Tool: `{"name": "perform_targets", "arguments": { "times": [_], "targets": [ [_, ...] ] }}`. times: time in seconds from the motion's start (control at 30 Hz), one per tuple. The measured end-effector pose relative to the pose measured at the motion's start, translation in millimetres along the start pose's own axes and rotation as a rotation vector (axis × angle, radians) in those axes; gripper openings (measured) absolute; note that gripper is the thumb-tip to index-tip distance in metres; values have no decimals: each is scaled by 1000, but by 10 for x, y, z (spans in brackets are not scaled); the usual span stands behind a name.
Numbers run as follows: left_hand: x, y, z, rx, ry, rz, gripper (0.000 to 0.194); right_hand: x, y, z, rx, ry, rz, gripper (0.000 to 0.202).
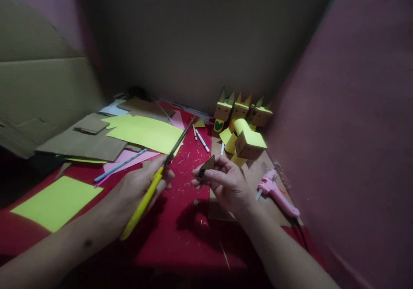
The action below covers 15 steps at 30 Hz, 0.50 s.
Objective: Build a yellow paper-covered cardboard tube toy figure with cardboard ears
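Note:
My left hand (151, 181) is closed around a pair of scissors with yellow handles (146, 196). Their long dark blades point up and away, over the edge of a yellow paper sheet (148, 133). Between the thumb and fingers of my right hand (230, 181) is a small pointed piece of cardboard (205, 168) with dark marks near its lower end. The scissors and the cardboard piece are apart. Just beyond my right hand lies a figure of a cardboard box (250, 146) and rolled yellow paper.
Three box-headed figures (240, 110) with pointed ears stand at the back. A pink glue gun (277, 193) rests on a cardboard board (258, 175) at right. Cardboard sheets (82, 140), a striped straw (121, 165) and yellow paper (58, 203) lie at left. Scraps dot the red cloth (183, 237).

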State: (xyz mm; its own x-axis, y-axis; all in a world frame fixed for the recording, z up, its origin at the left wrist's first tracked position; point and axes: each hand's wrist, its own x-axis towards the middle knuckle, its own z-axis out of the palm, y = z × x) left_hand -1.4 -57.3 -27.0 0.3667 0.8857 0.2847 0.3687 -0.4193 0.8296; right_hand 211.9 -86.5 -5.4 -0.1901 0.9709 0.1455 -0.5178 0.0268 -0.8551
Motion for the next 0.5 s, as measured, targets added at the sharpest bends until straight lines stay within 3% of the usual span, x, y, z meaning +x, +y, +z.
{"name": "perform_targets", "arguments": {
  "times": [0.1, 0.23, 0.37, 0.5],
  "targets": [
    [70, 199, 6, -138, 23, -108, 44, 1, 6, -5, 24, -26, 8, 22],
    [197, 470, -38, -316, -29, -142, 46, 6, 15, -11, 60, -11, 45, 29],
    [363, 455, -17, -534, -72, -110, 56, 13, 15, -27, 122, -81, 155, 38],
    [463, 375, 67, -580, -171, -45, 42, 6, 10, -54, 217, -160, 270, 36]
  ]
}}
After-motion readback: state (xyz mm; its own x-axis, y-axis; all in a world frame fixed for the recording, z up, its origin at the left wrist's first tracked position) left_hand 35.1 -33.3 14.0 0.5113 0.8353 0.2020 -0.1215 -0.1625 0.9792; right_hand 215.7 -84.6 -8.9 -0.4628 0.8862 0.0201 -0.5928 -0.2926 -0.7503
